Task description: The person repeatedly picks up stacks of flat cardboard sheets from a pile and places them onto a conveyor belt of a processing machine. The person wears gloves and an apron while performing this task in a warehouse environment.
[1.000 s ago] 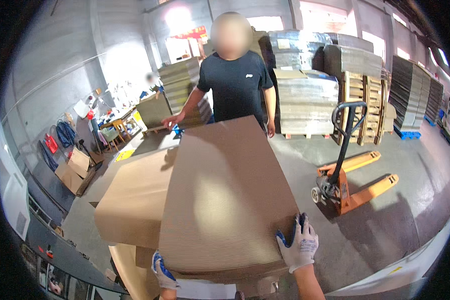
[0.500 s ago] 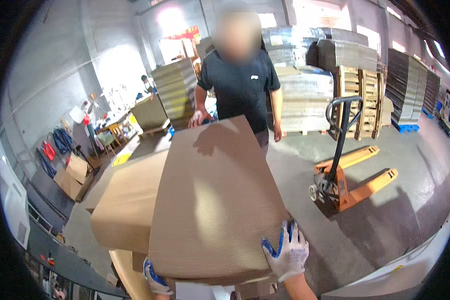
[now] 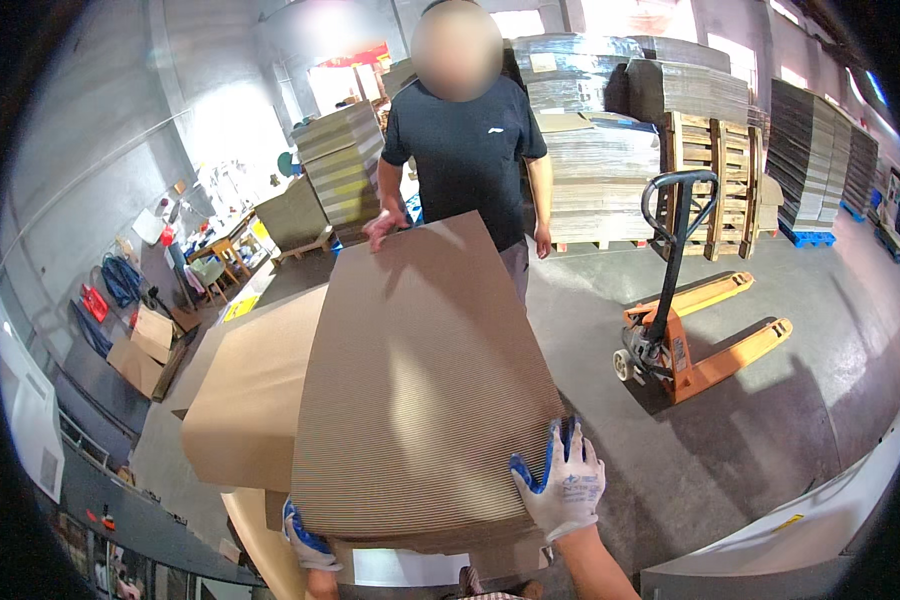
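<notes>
Nothing legible: blue print (image 3: pixel 580 489) (too small) on a white-and-blue fabric right-hand glove (image 3: pixel 562 505), white logo (image 3: pixel 496 131) on a black T-shirt (image 3: pixel 460 175).

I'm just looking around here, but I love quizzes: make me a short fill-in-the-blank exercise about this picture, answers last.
1. The glove on the right hand is white and ____.
2. The left hand is at the ridged cardboard's near ____ corner.
3. In the picture, the pallet jack stands to the cardboard's ____.
4. Its visible forks number ____.

Answers: blue; left; right; two.
</notes>
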Action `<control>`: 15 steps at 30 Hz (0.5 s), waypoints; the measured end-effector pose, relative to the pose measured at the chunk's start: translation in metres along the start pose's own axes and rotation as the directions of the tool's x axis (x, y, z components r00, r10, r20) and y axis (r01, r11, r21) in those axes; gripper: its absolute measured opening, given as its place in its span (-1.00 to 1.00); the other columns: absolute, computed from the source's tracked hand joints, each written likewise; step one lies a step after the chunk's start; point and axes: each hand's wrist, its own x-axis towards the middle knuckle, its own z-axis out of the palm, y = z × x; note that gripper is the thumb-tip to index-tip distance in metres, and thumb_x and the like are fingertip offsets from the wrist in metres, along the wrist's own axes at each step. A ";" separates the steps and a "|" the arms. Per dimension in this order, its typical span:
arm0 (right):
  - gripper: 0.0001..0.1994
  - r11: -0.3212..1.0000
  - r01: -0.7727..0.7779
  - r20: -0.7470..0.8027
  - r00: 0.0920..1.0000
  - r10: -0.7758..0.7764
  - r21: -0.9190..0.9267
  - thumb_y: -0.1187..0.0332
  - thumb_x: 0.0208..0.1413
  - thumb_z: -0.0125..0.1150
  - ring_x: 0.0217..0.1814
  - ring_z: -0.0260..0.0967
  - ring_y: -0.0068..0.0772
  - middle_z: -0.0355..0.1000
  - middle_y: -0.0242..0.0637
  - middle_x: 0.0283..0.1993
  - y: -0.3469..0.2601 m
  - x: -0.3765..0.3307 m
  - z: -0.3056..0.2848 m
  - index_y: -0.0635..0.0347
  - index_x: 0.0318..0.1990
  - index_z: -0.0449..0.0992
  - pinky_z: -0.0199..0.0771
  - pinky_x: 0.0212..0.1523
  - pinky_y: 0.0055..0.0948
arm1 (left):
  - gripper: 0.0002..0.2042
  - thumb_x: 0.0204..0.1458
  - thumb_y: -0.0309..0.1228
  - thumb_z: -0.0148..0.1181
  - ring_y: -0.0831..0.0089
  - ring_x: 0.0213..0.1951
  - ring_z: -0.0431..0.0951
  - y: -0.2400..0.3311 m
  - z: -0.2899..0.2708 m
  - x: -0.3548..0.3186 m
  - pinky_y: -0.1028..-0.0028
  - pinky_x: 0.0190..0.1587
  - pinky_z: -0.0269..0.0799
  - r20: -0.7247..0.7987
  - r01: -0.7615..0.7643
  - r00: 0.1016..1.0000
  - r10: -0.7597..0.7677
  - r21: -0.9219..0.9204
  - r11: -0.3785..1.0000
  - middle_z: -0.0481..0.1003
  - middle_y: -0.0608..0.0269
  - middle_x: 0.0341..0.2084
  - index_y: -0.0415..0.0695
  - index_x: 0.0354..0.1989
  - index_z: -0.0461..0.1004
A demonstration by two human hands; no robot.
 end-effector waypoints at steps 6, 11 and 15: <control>-0.19 0.999 -0.036 0.051 0.998 0.035 0.005 -0.24 -0.03 0.16 0.24 0.23 0.11 0.15 0.13 0.32 -0.003 0.001 0.000 0.23 0.23 0.30 0.27 0.08 0.09 | -0.60 0.25 -0.27 -0.21 0.31 -0.01 0.46 0.104 0.033 0.027 0.32 0.05 0.39 0.200 0.113 0.976 -0.087 -0.124 0.986 0.46 0.13 0.00 -0.28 0.09 0.37; -0.19 0.999 -0.042 0.013 0.999 0.042 0.003 -0.24 -0.03 0.16 0.25 0.22 0.12 0.16 0.11 0.32 0.002 0.003 -0.009 0.22 0.23 0.29 0.27 0.09 0.10 | -0.51 0.24 -0.14 -0.20 0.27 0.04 0.42 0.110 0.045 0.018 0.31 0.14 0.29 0.139 0.200 0.979 -0.151 -0.480 0.854 0.42 0.09 0.05 -0.28 0.15 0.32; -0.24 0.999 -0.005 -0.006 1.000 0.005 0.045 -0.20 0.01 0.14 0.22 0.24 0.11 0.22 0.11 0.27 0.000 0.000 0.003 0.25 0.21 0.31 0.30 0.08 0.04 | -0.47 0.22 -0.07 -0.15 0.24 0.01 0.43 0.082 0.025 0.017 0.28 0.12 0.31 0.074 -0.108 0.991 0.111 -0.046 0.993 0.42 0.06 0.05 -0.29 0.14 0.32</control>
